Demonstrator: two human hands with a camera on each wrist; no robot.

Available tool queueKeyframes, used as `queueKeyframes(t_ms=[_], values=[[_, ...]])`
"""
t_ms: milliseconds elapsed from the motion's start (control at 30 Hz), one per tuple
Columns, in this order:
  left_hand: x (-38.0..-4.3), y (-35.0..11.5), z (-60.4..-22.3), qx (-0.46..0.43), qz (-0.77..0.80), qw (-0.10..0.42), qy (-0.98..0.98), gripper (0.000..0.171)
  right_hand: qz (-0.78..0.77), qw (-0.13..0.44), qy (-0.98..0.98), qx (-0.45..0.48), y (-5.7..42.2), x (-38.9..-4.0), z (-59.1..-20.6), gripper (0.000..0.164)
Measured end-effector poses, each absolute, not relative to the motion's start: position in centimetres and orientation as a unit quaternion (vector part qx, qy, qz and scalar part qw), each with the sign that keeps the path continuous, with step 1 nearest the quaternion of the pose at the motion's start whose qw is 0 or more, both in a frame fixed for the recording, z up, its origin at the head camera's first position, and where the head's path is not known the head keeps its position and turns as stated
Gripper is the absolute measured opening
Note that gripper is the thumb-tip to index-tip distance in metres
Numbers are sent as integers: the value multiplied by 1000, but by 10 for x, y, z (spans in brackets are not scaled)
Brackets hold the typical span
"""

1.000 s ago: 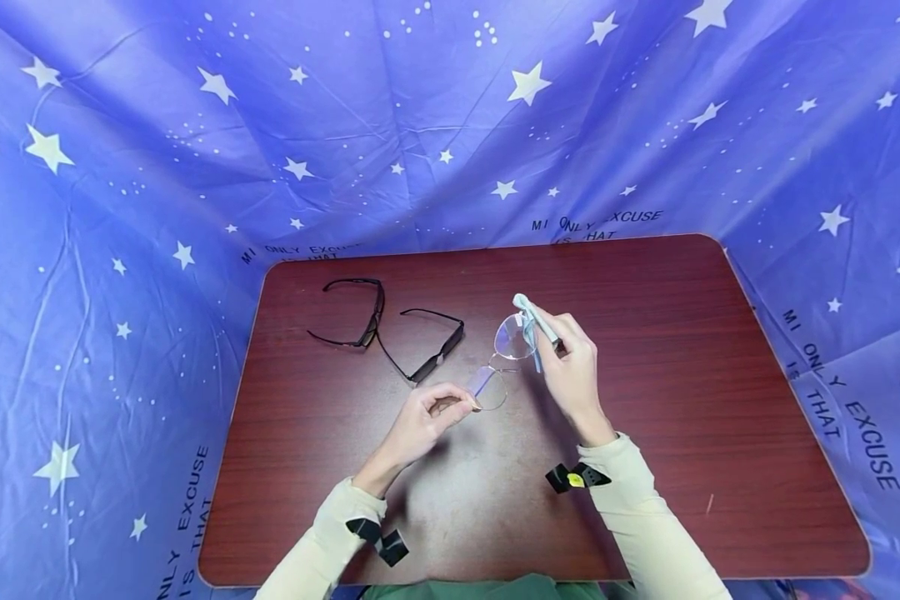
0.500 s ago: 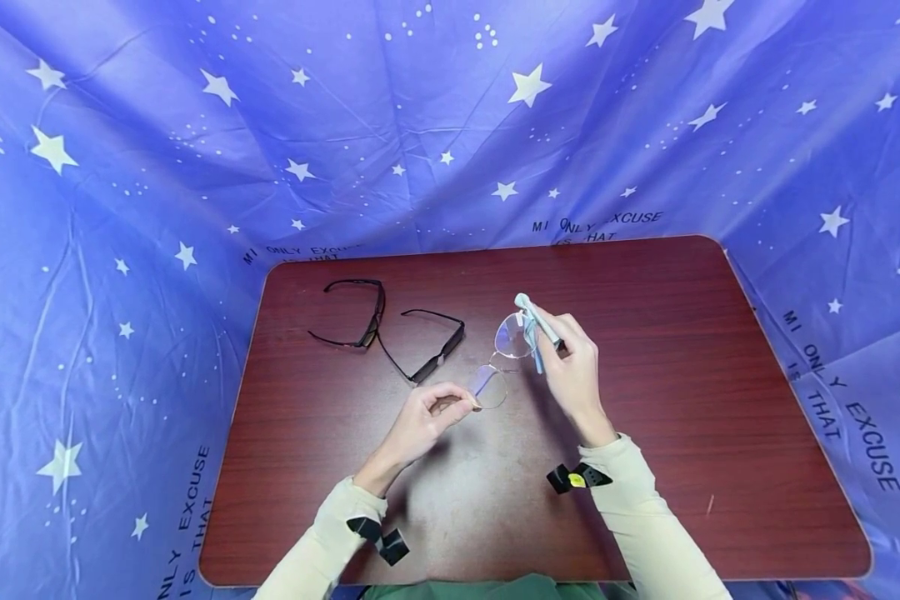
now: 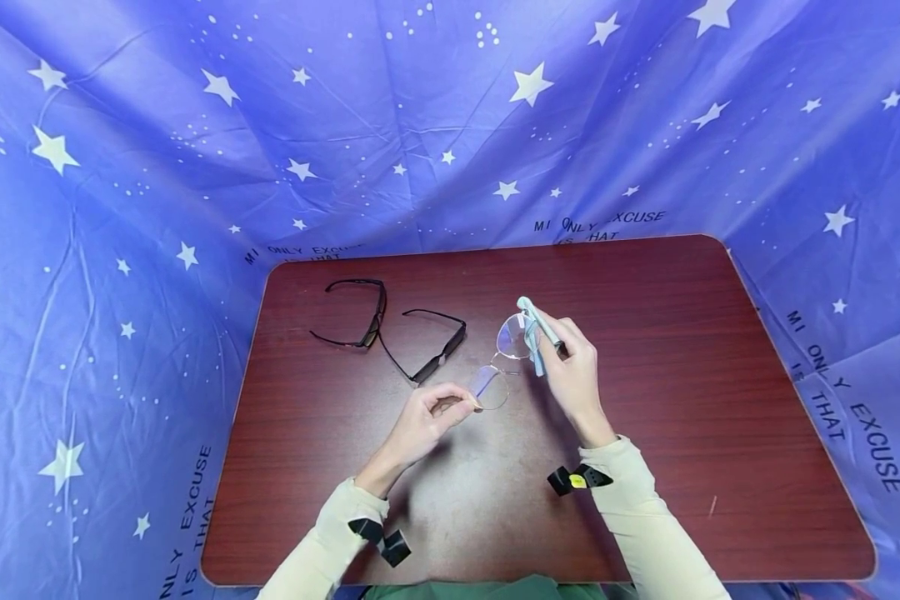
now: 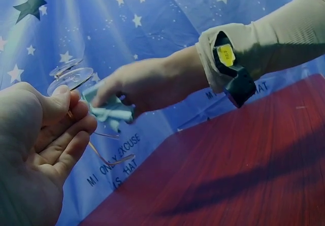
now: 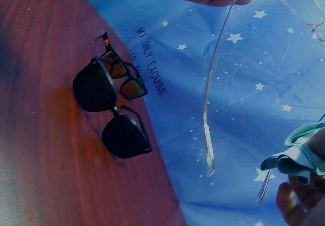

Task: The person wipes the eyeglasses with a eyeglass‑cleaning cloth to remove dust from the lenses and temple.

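Thin metal-rimmed eyeglasses (image 3: 513, 340) with clear lenses are held up above the table between both hands. My left hand (image 3: 420, 423) pinches the near end of the frame between thumb and fingertips. At the far end, my right hand (image 3: 576, 379) grips a folded light blue-green cloth (image 3: 536, 357) against the edge of the lens. In the left wrist view the cloth (image 4: 114, 114) bunches under the right fingers. One slim temple (image 5: 207, 99) hangs down from the left fingers in the right wrist view; the tip of the other (image 5: 263, 188) pokes out below the cloth.
Black sunglasses (image 3: 438, 354) lie on the red-brown table (image 3: 682, 358), left of the eyeglasses. Farther left is a second black-framed pair (image 3: 376, 321), its temples unfolded. A blue star-printed curtain (image 3: 420, 125) encloses the back and sides of the table.
The cloth has shifted very slightly in my right fingers, its lower flap showing a little more. Both hands and the eyeglasses stay almost in place.
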State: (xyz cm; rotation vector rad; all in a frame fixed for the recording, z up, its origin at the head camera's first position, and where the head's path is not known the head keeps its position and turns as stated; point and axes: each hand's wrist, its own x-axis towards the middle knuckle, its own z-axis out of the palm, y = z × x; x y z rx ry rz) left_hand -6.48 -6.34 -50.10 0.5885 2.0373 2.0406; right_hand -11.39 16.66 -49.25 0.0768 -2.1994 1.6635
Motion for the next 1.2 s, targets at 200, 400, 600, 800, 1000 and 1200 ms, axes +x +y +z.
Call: queueKeyframes(t_ms=[200,400,600,800,1000,1200], values=[[-64,-63,-502,204,694,91,684,10,576,190,-795,23,173,-118,-509,30],[-63,-62,-504,197,702,93,678,11,520,209,-828,-9,181,-115,-524,29],[-63,-62,-504,176,706,98,679,13,530,285,-798,23,180,-109,-524,20],[-62,-62,-504,172,710,99,676,13,535,296,-788,74,173,-107,-516,18],[-61,-62,-504,180,707,114,675,13,567,294,-768,47,166,-113,-505,20],[-60,-63,-503,183,715,102,667,14,540,302,-786,-16,175,-119,-516,17]])
